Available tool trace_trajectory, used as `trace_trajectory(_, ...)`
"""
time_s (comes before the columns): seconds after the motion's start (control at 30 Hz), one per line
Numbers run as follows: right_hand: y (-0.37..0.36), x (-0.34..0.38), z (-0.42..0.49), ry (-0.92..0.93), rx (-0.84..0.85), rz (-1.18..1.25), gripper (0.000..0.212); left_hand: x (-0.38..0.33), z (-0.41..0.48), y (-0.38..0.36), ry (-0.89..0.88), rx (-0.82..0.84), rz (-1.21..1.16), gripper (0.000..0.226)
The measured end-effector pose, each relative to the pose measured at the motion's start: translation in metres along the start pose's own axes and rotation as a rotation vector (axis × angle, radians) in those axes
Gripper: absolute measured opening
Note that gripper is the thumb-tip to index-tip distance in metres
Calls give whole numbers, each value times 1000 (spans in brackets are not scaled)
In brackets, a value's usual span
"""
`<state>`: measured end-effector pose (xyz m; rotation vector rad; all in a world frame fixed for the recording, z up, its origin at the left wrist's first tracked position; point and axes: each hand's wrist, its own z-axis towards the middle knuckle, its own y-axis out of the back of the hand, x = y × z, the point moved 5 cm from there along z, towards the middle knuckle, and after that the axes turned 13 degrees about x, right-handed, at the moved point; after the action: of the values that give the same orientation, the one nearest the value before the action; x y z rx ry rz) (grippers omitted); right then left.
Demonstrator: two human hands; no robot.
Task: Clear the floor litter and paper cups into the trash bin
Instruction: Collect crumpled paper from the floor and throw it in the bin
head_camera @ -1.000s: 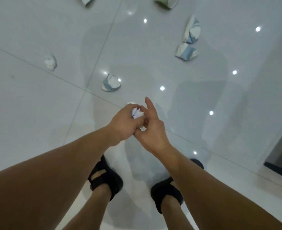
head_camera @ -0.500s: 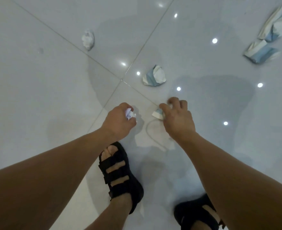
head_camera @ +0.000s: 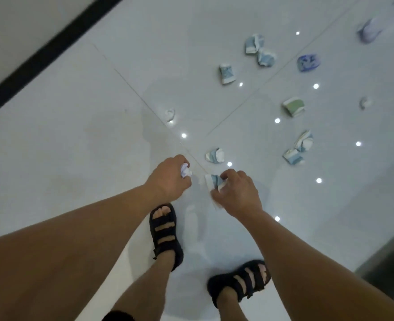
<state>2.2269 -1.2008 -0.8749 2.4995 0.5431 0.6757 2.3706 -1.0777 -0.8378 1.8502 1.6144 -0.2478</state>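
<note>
Over white tiles, mid-pickup, white paper wad fisted in left hand, crushed blue-white paper cup pinched in right hand; bin probably next

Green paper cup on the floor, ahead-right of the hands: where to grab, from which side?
Probably from straight above, pinching the green cup across its green middle: it lies on its side and looks crushed flat, with bare floor all round, so fingers can close on both long edges.

floor: glossy pale tiles, thin grout lines | reflected spot lights | black strip upper left
</note>
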Motion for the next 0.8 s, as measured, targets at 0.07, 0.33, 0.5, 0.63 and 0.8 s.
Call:
trace_trajectory(0.07, 37, 29, -34, 33, -21, -40, 46, -22, -40, 31, 6, -37, -20, 10)
trace_trajectory(0.33, 167, 152, -168, 202, -36, -183, 46, -97, -220, 131, -10, -250, -179, 14)
trace_trajectory(0.5, 204, 224, -248, 344, -58, -257, 47, -115, -340, 166, 0, -413, -273, 25)
trace_trajectory(0.63, 206, 280, -309, 459, -57, -297, 47, -104, -433, 173, 59, -535, -366, 18)
trace_trajectory(0.8, 176, 350, -370, 592, 12, -450, 52, -55, -546, 161, 156, -681, -447, 16)
